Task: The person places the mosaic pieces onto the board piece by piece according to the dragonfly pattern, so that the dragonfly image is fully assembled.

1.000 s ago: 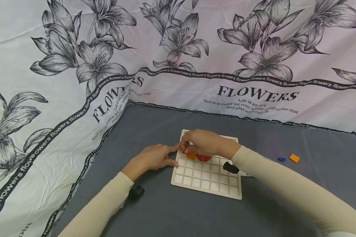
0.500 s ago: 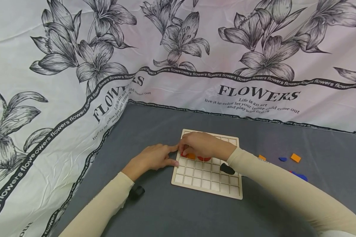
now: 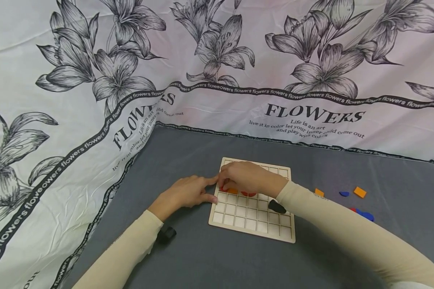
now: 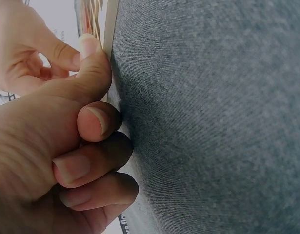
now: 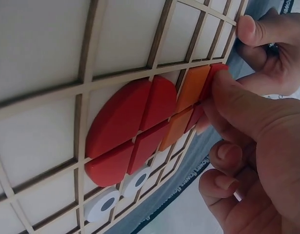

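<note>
The right hand (image 3: 244,176) reaches over the board (image 3: 246,223), its fingers bent inward and drawn nearly together, thumb and a fingertip pinching a red piece (image 5: 207,82) set in a cell by the left edge. The left hand (image 3: 184,192) is at that same edge, thumb and index finger straight and spread, both touching it, while the other fingers curl in and grip nothing. Next to the red piece sit orange pieces (image 5: 194,85), then a red disc (image 5: 118,117) made of four segments, with two white rings (image 5: 93,210) just beside it, dark in the centre. The board lies flat on a grey cloth (image 3: 202,261). Well to its right, near the right sleeve (image 3: 332,218), lie two orange squares (image 3: 360,192), a small blue piece (image 3: 344,194) and a blue-and-red cluster (image 3: 366,216); a flowered curtain (image 3: 217,106) hangs behind
</note>
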Tool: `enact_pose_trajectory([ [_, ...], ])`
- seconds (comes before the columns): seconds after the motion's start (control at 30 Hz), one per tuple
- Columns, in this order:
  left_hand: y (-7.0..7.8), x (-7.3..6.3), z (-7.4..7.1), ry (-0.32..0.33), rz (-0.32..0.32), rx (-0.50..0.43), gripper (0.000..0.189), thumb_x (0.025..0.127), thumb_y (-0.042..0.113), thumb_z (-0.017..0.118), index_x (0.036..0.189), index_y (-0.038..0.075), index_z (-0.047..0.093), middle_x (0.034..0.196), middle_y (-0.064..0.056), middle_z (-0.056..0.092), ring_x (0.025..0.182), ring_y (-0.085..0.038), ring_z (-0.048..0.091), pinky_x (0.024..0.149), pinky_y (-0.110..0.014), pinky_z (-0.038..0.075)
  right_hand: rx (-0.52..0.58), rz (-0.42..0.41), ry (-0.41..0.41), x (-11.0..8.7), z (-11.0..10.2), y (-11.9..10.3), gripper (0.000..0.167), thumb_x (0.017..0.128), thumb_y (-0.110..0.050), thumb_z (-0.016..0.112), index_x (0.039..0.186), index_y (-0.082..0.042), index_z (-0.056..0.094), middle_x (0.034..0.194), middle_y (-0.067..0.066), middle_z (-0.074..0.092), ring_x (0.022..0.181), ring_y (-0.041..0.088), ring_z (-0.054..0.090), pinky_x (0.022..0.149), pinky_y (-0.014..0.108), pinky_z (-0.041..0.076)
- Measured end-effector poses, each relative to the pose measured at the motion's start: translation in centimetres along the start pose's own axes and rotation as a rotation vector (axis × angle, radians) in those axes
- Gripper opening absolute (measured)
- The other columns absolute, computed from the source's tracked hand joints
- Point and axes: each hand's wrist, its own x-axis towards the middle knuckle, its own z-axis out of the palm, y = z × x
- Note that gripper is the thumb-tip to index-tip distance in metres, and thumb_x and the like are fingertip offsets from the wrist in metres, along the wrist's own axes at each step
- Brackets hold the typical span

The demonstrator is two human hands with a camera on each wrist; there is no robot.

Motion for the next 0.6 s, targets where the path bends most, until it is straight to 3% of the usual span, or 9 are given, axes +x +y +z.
enact_pose_trajectory([
  [0.3, 0.0, 0.1, -0.1, 0.004, 0.016, 0.009, 0.083, 0.096, 0.054, 0.071, 0.166, 0.028, 0.034, 0.056, 0.007, 0.046, 0.052, -0.010, 0.040, 0.053, -0.031, 0.034, -0.026, -0.026, -0.011, -0.4, -0.1, -0.2, 0.008, 0.097, -0.021, 0.080, 0.104, -0.023, 0.084, 0.125, -0.008, 0.074, 0.110, 0.010, 0.069, 0.089, 0.033, 0.057],
  [0.6, 0.1, 0.1, -0.1, -0.005, 0.011, 0.023, 0.086, 0.096, 0.055, 0.071, 0.168, 0.032, 0.029, 0.056, 0.005, 0.053, 0.051, -0.011, 0.044, 0.053, -0.031, 0.035, -0.048, 0.009, 0.027, -1.7, -0.6, 0.1, 0.013, 0.103, -0.025, 0.073, 0.112, -0.023, 0.083, 0.108, -0.012, 0.071, 0.092, 0.003, 0.066, 0.084, 0.032, 0.058],
])
